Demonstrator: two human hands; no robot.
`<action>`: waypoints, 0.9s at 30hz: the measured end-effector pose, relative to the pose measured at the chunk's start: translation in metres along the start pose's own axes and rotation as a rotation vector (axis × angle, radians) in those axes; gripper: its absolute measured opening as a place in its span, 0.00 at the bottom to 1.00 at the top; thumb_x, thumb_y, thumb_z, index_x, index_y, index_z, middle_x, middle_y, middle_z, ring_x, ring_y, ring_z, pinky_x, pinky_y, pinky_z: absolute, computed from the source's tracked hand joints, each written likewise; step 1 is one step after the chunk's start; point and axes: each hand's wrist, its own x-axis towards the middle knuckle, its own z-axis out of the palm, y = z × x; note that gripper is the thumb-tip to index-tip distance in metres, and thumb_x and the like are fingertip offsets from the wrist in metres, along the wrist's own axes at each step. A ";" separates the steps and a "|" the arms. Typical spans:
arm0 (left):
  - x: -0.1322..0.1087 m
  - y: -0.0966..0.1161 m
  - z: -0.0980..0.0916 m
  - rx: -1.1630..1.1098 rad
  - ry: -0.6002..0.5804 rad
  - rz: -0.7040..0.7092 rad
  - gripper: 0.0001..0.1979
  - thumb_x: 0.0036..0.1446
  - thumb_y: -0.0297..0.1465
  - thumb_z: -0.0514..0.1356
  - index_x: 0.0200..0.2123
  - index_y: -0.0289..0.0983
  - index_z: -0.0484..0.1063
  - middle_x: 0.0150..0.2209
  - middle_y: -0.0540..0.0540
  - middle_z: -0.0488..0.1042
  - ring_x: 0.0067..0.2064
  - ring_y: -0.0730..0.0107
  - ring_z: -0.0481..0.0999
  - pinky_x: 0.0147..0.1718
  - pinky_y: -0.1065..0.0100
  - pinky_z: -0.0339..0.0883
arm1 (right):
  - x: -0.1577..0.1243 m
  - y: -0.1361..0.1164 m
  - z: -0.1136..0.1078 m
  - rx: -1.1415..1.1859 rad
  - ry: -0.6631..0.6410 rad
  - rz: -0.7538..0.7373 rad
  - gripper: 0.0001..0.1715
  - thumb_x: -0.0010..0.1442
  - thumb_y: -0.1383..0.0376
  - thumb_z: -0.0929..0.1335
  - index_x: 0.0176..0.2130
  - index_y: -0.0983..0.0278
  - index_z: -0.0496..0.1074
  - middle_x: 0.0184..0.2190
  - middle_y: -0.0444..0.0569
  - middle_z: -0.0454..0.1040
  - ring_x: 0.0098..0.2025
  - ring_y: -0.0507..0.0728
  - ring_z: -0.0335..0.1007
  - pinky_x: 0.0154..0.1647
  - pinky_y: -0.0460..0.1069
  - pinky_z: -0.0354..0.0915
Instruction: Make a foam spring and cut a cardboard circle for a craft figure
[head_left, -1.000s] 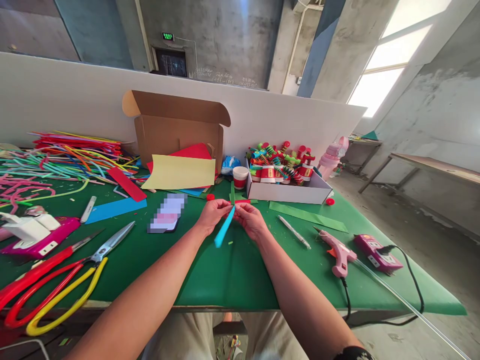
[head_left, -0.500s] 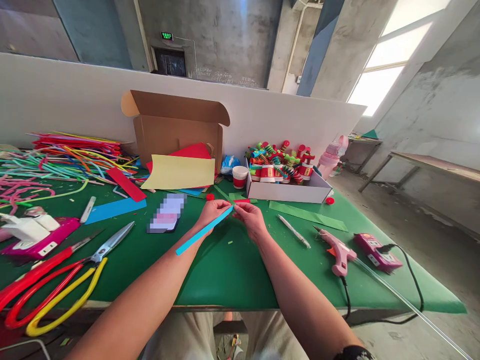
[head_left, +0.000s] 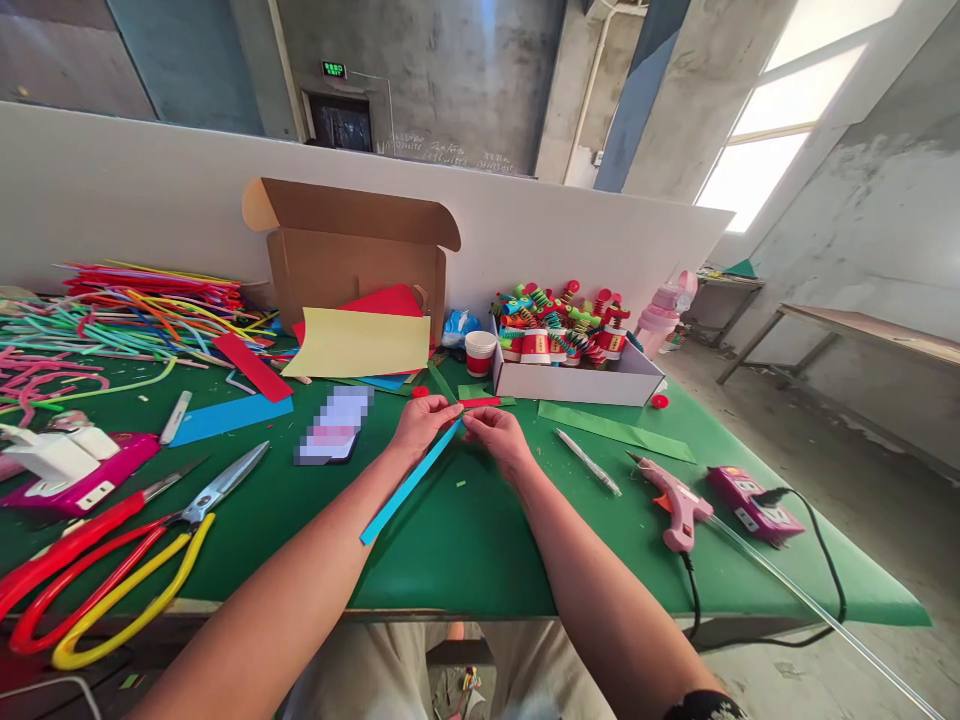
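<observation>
Near the middle of the green table, my left hand (head_left: 424,424) and my right hand (head_left: 496,434) meet with fingertips almost touching. Both are closed in a pinch at the upper end of a blue paper strip (head_left: 411,483), whose free end slants down toward me beside my left forearm. A green paper strip (head_left: 442,384) runs away from the fingertips on the far side; its join with the blue one is hidden by my fingers. Just beyond lie a small red paper strip (head_left: 480,402) and a green paper piece (head_left: 472,391).
Left are scissors (head_left: 217,490), a phone (head_left: 335,425) and pipe cleaners (head_left: 142,315). Behind stand a cardboard box (head_left: 352,260), paper cups (head_left: 480,352) and a white box (head_left: 581,384) of figures. Right are a pen (head_left: 589,463), a glue gun (head_left: 681,505) and a power strip (head_left: 754,505).
The blue strip's free end has swung down toward me and slightly right, so it hangs more steeply. My right hand has shifted a little, and the red strip shows more.
</observation>
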 end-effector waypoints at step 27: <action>-0.002 0.001 0.006 -0.040 0.003 0.075 0.18 0.34 0.42 0.71 0.24 0.35 0.75 0.23 0.50 0.72 0.26 0.72 0.68 0.27 0.69 0.63 | -0.001 -0.001 -0.001 0.173 0.039 0.027 0.19 0.34 0.59 0.80 0.23 0.65 0.73 0.19 0.44 0.75 0.24 0.52 0.72 0.33 0.49 0.71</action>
